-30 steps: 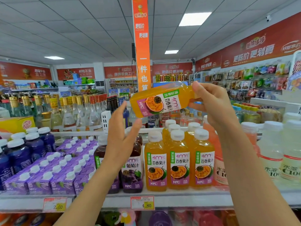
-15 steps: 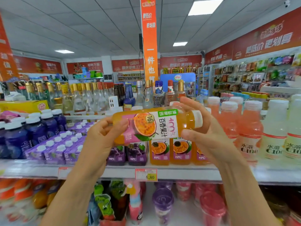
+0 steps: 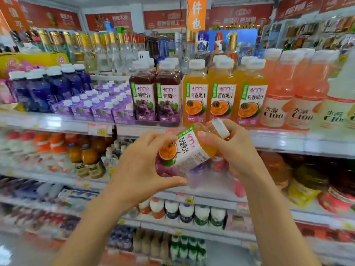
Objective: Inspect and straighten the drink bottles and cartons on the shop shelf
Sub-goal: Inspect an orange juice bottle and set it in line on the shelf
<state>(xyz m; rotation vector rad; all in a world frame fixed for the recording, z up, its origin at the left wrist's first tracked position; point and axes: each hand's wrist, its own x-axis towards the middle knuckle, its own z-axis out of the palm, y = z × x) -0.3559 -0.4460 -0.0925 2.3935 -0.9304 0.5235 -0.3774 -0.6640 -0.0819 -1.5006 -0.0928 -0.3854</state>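
— Progress on the shelf [image 3: 57, 121]?

— Midway, by the look of it. One passion-fruit juice bottle [image 3: 189, 150] off the row and under inspection, held in front of the shelf edge, below the standing orange bottles [image 3: 222, 96]. Not yet back in place.

— Rest of the row?

— Upright, labels forward: three orange ones in front, two grape bottles [image 3: 155, 96] just beside them on the left, purple cartons [image 3: 96, 108] further left, pink bottles [image 3: 292, 93] to the right. Seemingly tidy already, though lower shelves too blurred to judge.

— Hands?

— Both clamped on the one bottle. Left hand [image 3: 140, 169] wrapped round the base end, thumb underneath; right hand [image 3: 230, 148] pinching the neck just below the white cap [image 3: 221, 127].

— Orientation?

— Tilted hard, nearly lying over. Long axis running from lower left to upper right, cap up and toward the right, base down and toward the left. Label facing the camera, its text turned sideways.

— Left to do?

— Probably: swing upright, cap up, set back among the orange ones with label outward. Then on to the remaining bottles and cartons.
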